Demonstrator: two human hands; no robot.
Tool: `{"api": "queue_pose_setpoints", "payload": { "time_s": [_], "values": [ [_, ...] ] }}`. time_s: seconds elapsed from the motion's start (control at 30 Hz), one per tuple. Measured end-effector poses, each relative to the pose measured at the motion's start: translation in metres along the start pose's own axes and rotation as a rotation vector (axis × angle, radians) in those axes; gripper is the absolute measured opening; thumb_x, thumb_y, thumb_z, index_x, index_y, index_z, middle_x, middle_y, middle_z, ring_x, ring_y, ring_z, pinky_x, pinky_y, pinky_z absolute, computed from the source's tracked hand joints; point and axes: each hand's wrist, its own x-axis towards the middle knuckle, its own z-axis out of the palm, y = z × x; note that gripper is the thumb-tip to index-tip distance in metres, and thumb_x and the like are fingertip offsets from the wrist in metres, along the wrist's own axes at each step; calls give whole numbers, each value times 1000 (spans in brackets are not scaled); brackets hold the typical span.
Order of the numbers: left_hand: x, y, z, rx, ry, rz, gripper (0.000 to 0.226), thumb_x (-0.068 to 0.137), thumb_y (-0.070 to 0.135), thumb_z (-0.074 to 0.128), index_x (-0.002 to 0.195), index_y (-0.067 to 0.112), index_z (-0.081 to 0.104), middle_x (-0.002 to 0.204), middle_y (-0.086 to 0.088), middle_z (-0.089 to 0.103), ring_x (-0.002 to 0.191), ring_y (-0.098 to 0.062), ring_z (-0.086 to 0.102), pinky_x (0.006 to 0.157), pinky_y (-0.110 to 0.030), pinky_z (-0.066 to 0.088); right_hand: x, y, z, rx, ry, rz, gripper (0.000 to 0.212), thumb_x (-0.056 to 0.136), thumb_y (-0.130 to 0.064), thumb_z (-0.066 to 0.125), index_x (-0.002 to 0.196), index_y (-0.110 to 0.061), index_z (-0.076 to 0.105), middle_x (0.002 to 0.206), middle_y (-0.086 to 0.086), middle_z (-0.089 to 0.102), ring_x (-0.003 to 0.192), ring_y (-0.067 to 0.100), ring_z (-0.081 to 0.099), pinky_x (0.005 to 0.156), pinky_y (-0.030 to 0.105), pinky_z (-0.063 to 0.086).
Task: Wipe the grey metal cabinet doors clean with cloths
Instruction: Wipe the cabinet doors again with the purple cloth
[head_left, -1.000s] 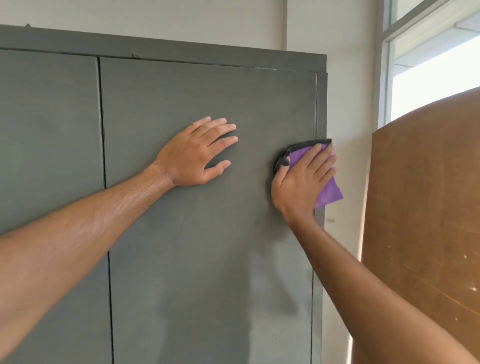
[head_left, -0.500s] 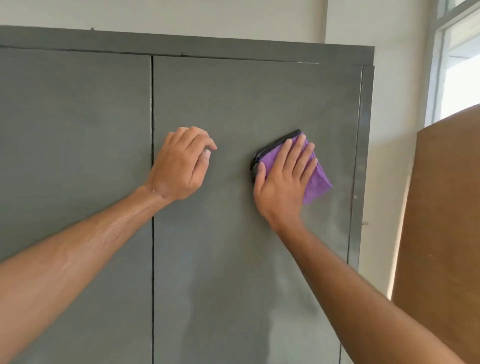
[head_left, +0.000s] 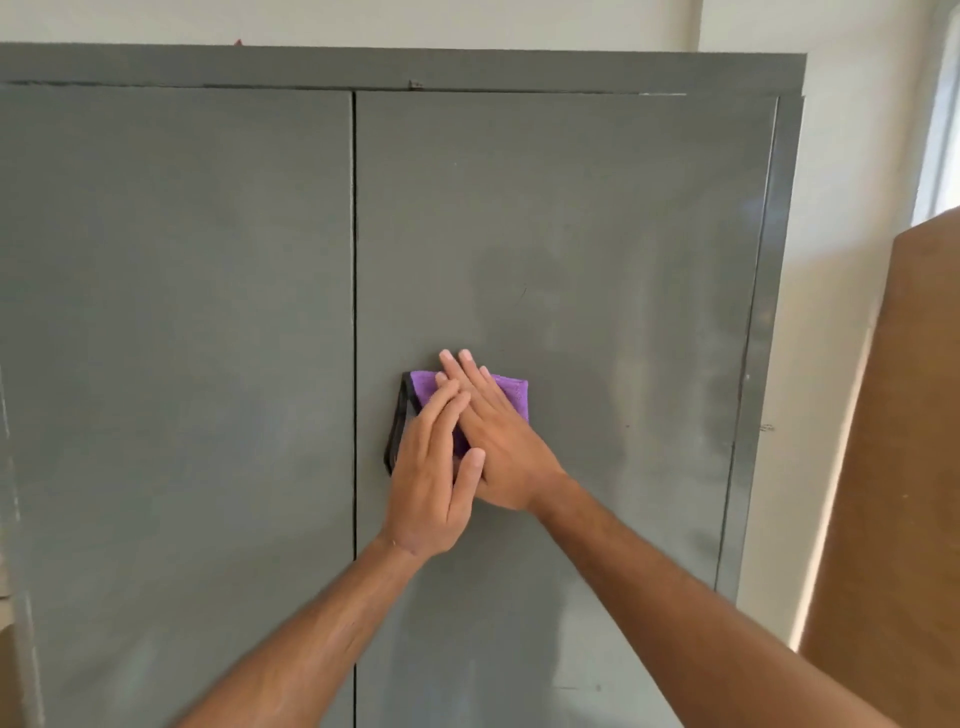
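Note:
A grey metal cabinet fills the view, with a left door (head_left: 176, 338) and a right door (head_left: 613, 249) meeting at a dark vertical seam. A folded purple cloth with a black edge (head_left: 423, 387) lies flat against the right door, close to the seam. My right hand (head_left: 493, 441) presses it with straight fingers. My left hand (head_left: 431, 467) lies flat on the cloth too, its fingers overlapping my right hand. Most of the cloth is hidden under both hands.
A brown wooden board (head_left: 893, 467) leans at the right, beside the cabinet's side. A white wall (head_left: 841, 260) and a bright window strip (head_left: 940, 130) are behind it. Faint damp streaks show on the right door.
My right hand slid the cloth left and down toward the seam. My left hand left the bare door and now lies on the cloth over my right hand. The view shifted left.

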Motion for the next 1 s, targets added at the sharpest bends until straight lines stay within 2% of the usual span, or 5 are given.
{"api": "queue_pose_setpoints", "payload": {
  "time_s": [0.23, 0.4, 0.6, 0.83, 1.0],
  "values": [
    [-7, 2, 12, 248, -153, -83, 91, 103, 72, 17, 165, 6, 7, 174, -6, -9, 161, -16, -7, 131, -47, 3, -9, 30, -47, -1, 293, 138, 42, 98, -7, 62, 139, 3, 58, 154, 16, 52, 154, 36, 29, 129, 50, 17],
    [35, 41, 73, 473, -8, -398, 93, 105, 62, 17, 159, -12, 3, 166, -35, -9, 158, -46, -8, 128, -60, 6, 6, 49, -62, -110, 491, 219, 47, 88, 19, 45, 126, 1, 66, 144, 14, 60, 148, 38, 40, 126, 50, 26],
    [-18, -53, 19, 736, -170, 131, 68, 110, 43, 29, 165, 9, 9, 173, -19, 0, 159, -40, 8, 129, -55, 8, 37, 30, -26, -159, 464, 147, 38, 92, 8, 49, 125, 1, 67, 147, 19, 55, 150, 46, 33, 125, 58, 22],
    [78, -98, -61, 522, 232, -381, 67, 109, 38, 28, 165, 3, 12, 170, -28, 2, 158, -45, 2, 127, -62, 7, 85, -7, 5, -152, 451, 138, 42, 95, 6, 46, 133, -1, 63, 154, 20, 48, 151, 46, 30, 126, 60, 19],
    [-17, -124, -67, 657, -176, 82, 63, 111, 42, 23, 166, 13, 14, 174, -16, 3, 160, -38, 2, 129, -55, 8, 118, -28, 31, -113, 485, 177, 37, 98, 0, 46, 132, 0, 62, 154, 21, 48, 152, 45, 30, 126, 59, 19]
  ]
}}
